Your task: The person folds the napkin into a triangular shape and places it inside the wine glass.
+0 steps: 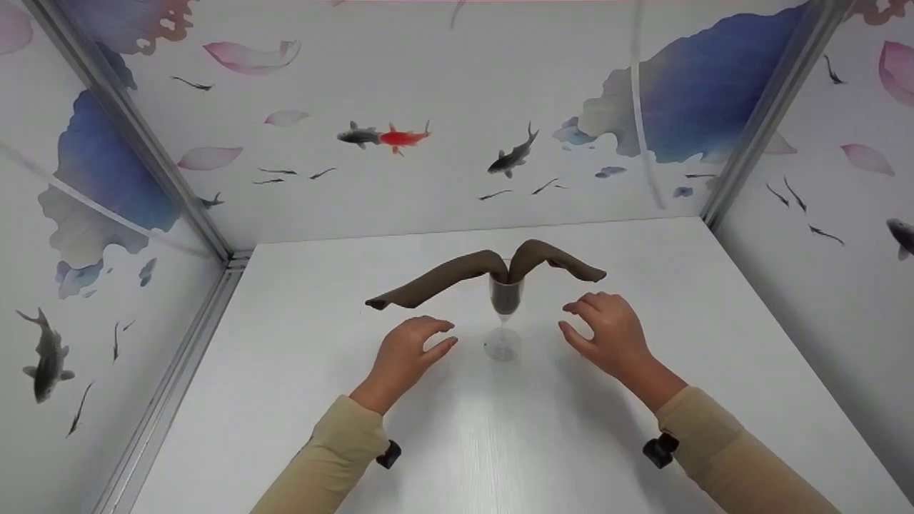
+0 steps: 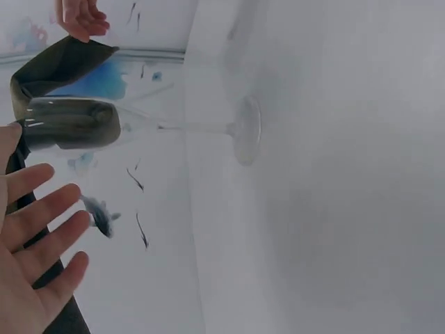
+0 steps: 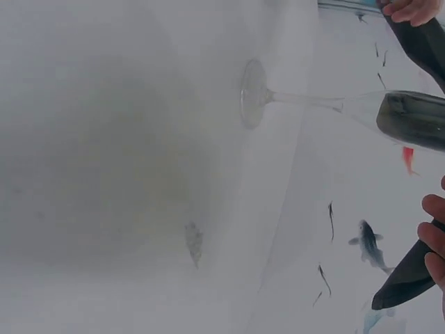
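Observation:
A stemmed glass (image 1: 502,344) stands upright on the white table, its clear foot and stem showing in both wrist views. Tucked into its bowl is a dark brown cloth napkin (image 1: 443,277), whose two rolled ends spread out left and right like wings and droop at the tips. My left hand (image 1: 408,357) hovers to the left of the glass, fingers parted from the thumb, holding nothing. On the other side my right hand (image 1: 613,334) is likewise empty, its fingers loosely bent below the right wing. Neither hand appears to touch the glass or napkin in the head view.
White panels printed with fish, petals and blue shapes enclose the white table (image 1: 493,442) at the back and both sides. Metal posts (image 1: 132,128) run along the corners. A small black device (image 1: 661,450) is strapped to each wrist.

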Demonstrator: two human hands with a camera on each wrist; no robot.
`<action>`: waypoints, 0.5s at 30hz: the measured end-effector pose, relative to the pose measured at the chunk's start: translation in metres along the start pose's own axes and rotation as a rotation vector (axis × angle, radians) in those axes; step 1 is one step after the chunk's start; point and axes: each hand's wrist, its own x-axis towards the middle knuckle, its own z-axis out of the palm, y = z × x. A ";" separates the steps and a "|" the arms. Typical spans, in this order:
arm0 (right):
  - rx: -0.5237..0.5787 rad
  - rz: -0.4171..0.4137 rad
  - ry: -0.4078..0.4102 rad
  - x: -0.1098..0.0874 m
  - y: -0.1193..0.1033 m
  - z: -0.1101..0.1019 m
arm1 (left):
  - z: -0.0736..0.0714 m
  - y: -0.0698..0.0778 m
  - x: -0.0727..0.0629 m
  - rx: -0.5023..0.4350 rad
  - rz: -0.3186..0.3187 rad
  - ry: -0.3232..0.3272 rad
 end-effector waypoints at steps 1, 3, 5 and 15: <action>-0.006 -0.014 0.013 -0.002 0.003 -0.001 | -0.001 -0.003 -0.002 0.026 0.049 0.061; -0.014 -0.035 0.048 -0.006 0.008 -0.002 | -0.004 -0.010 -0.006 0.066 0.129 0.169; -0.016 -0.055 0.092 -0.010 0.013 -0.003 | -0.008 -0.015 -0.010 0.092 0.185 0.257; 0.021 -0.060 0.243 -0.026 0.037 -0.011 | -0.038 -0.047 -0.018 0.197 0.231 0.588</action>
